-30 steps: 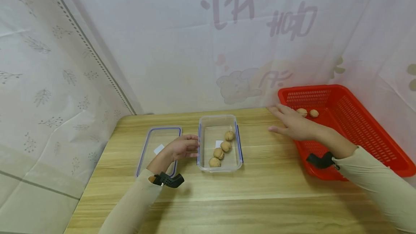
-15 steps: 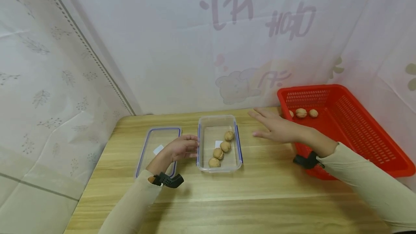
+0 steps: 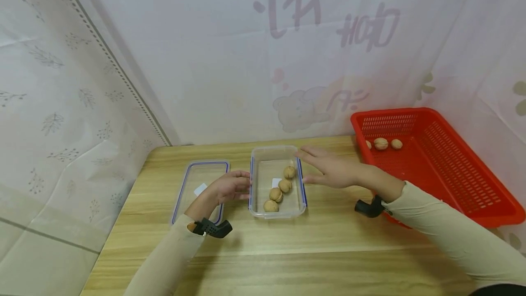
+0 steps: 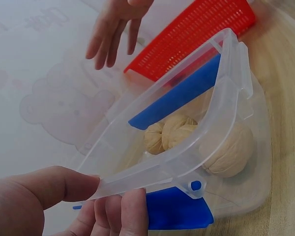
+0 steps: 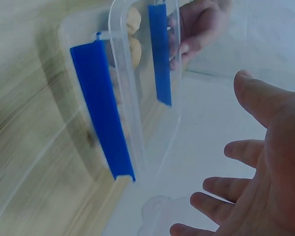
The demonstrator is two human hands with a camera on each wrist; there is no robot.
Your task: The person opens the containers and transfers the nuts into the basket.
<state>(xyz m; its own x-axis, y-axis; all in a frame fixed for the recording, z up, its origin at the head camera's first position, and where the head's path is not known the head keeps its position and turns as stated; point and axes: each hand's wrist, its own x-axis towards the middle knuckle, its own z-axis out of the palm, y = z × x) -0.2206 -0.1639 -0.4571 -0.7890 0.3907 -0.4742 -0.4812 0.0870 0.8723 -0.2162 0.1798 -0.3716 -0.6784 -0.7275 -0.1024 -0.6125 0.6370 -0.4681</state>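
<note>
A clear plastic food container (image 3: 263, 159) with blue side flaps stands on the table, several walnuts (image 3: 276, 194) lying in a slanting line inside it. My left hand (image 3: 230, 187) is at its left side; in the left wrist view the thumb (image 4: 64, 184) is at the rim and the fingers sit below it on the outside. My right hand (image 3: 333, 168) hovers by the container's right edge with spread fingers and holds nothing. In the right wrist view its fingers (image 5: 226, 187) are apart from the blue flap (image 5: 103, 110).
The container's lid (image 3: 201, 172), blue-edged, lies flat on the left. A red plastic basket (image 3: 435, 150) stands at the right, with walnuts (image 3: 381, 143) near its left wall. The wooden table (image 3: 263, 259) meets a pale printed curtain (image 3: 230, 81) at the back.
My right hand has moved left, from the basket's left edge to the container's right side, uncovering walnuts in the basket. The left hand and the container have stayed in place.
</note>
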